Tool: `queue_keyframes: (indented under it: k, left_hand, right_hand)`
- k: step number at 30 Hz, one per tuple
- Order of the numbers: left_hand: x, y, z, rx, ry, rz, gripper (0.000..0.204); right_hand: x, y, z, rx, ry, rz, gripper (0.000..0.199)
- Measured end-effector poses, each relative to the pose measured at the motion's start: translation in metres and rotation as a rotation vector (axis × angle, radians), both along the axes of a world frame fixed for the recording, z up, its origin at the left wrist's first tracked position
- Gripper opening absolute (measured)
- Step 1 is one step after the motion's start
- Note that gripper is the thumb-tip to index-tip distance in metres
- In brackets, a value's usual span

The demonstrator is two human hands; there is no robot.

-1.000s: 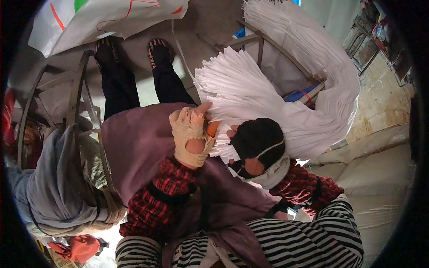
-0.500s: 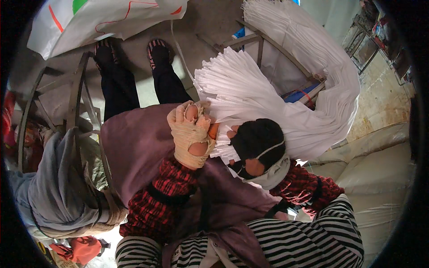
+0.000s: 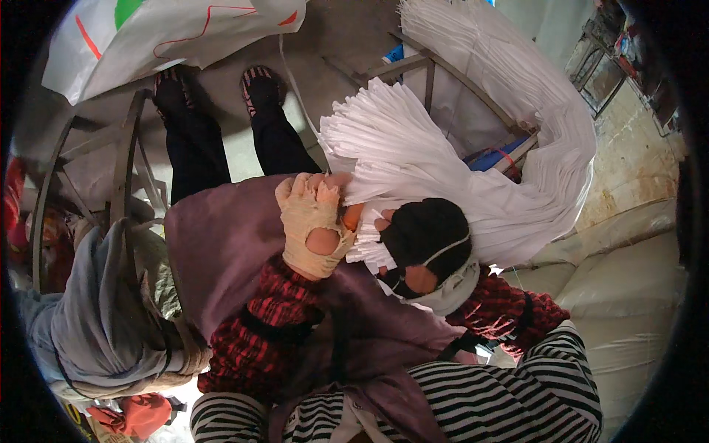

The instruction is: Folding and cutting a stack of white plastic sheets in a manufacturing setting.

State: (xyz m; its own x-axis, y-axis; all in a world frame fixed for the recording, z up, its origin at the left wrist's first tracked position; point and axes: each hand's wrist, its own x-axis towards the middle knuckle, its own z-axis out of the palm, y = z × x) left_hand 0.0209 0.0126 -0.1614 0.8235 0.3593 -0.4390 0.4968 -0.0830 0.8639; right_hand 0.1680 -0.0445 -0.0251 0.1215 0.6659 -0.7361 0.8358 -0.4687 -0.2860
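Observation:
A thick bundle of white layered fabric strips fans out over my lap, its cut ends toward the upper left. My right hand, in a black glove with the fingertips bare, is closed around the lower part of the bundle. At the bundle's left edge is my left hand in a cream glove with holes, its fingers bent against the strips. An orange cover shows at its thumb. Its fingertips are partly hidden, so the exact pinch cannot be made out.
The white strips continue over a metal frame on the right. A mauve apron covers my lap. To the left stand another metal frame and draped grey cloth. A large white sack lies beyond my feet; padded beige cushioning is at the right.
My left hand has rolled over slightly at the bundle's edge, its fingers now bent forward with their backs showing. My right hand and the bundle have hardly moved.

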Motion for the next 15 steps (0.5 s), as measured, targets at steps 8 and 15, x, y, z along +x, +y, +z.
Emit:
queue_keyframes:
  k: [8,15]
  left_hand:
    - [-0.014,0.023,-0.012,-0.424,-0.23,-0.148,0.027]
    - [0.006,0.02,-0.013,-0.328,-0.205,0.147,0.028]
  right_hand:
    - [0.0,-0.002,-0.008,0.142,-0.06,-0.005,0.03]
    - [-0.001,-0.007,-0.001,0.0,0.026,-0.013,0.017]
